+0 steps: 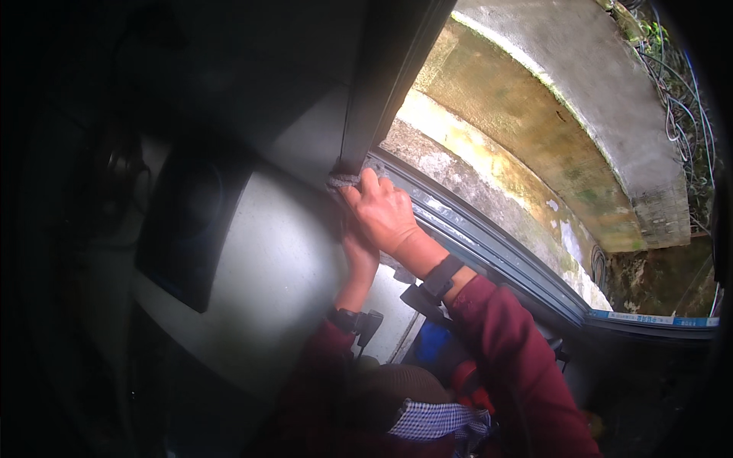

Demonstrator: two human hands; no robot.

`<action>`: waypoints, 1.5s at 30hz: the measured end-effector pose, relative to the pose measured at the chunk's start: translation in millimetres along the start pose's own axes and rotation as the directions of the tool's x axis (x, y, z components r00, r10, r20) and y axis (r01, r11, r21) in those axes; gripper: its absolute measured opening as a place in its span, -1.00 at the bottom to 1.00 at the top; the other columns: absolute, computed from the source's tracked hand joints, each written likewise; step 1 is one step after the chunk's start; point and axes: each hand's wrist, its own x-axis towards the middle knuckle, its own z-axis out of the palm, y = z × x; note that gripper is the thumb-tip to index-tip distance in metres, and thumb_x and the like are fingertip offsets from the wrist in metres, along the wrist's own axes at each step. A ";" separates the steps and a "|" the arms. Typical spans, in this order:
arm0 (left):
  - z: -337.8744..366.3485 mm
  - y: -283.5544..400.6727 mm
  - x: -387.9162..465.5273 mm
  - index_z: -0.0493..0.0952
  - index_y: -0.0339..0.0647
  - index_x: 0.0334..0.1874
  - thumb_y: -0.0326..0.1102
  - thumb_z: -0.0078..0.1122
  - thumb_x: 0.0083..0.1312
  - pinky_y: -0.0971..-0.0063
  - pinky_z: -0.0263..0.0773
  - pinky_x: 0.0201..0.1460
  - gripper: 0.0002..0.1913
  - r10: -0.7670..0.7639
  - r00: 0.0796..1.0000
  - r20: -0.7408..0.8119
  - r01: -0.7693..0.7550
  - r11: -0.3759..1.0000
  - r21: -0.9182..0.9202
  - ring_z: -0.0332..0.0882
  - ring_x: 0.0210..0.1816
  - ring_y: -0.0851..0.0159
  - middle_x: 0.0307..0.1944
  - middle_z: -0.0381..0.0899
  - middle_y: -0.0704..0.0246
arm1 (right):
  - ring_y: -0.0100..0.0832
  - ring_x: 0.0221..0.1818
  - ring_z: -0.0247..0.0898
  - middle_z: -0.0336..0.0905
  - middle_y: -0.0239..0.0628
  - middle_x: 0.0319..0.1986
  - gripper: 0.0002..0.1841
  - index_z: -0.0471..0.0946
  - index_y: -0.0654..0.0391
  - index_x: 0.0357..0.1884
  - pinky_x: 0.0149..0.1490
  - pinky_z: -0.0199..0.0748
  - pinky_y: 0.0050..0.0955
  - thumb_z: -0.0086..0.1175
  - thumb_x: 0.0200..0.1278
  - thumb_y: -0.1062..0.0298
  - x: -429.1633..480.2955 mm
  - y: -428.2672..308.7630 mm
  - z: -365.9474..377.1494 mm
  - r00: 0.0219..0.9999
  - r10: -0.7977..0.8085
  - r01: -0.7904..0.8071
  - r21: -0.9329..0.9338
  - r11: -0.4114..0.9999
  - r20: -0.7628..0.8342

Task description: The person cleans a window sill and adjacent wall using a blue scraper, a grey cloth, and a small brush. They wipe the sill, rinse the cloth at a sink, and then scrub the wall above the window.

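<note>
My right hand (382, 213) grips a grey cloth (345, 181) and presses it at the foot of a dark upright window frame (382, 86), where it meets the sill track. Close below and partly behind it is my left hand (359, 252), raised beside the same corner; its fingers are largely hidden, so what it holds does not show. The metal window track (487, 229) runs from this corner down to the right. Both wrists wear dark straps with small black devices.
A black flat cooktop-like panel (192, 229) lies on the pale countertop (275, 252) to the left. Outside the window are a mossy concrete wall (515, 126) and loose cables (676, 120). Blue and red items (432, 343) lie below the sill by my right arm.
</note>
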 end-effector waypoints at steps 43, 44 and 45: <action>-10.9 126.4 16.6 -0.01 -0.22 0.55 -0.04 0.22 0.42 0.27 0.16 0.49 -0.18 0.237 0.935 0.263 -0.203 0.968 -0.151 0.18 0.47 0.17 0.44 0.18 0.19 | 0.03 -0.19 0.55 0.49 -0.07 -0.21 -0.29 0.49 -0.03 0.33 -0.09 0.54 -0.14 0.36 0.00 0.31 12.4 -5.6 -149.9 0.973 0.188 -0.077 0.573 0.816 -0.137; -11.1 141.6 16.3 -0.04 -0.21 0.57 -0.06 0.18 0.44 0.27 0.10 0.52 -0.19 0.411 0.871 0.269 -0.363 0.907 -0.212 0.12 0.51 0.18 0.47 0.14 0.20 | 0.02 -0.15 0.56 0.50 -0.04 -0.22 -0.31 0.50 -0.01 0.32 -0.04 0.53 -0.15 0.37 0.04 0.26 14.6 -9.0 -163.7 0.965 0.213 -0.076 0.614 0.786 -0.153; -11.3 157.6 16.3 -0.07 -0.20 0.58 -0.07 0.14 0.47 0.28 0.05 0.55 -0.20 0.540 0.803 0.254 -0.477 0.836 -0.270 0.06 0.55 0.19 0.51 0.09 0.21 | 0.01 -0.10 0.56 0.51 -0.01 -0.23 -0.34 0.51 0.01 0.31 0.00 0.52 -0.15 0.37 0.09 0.21 16.7 -12.4 -177.8 0.958 0.250 -0.101 0.648 0.755 -0.142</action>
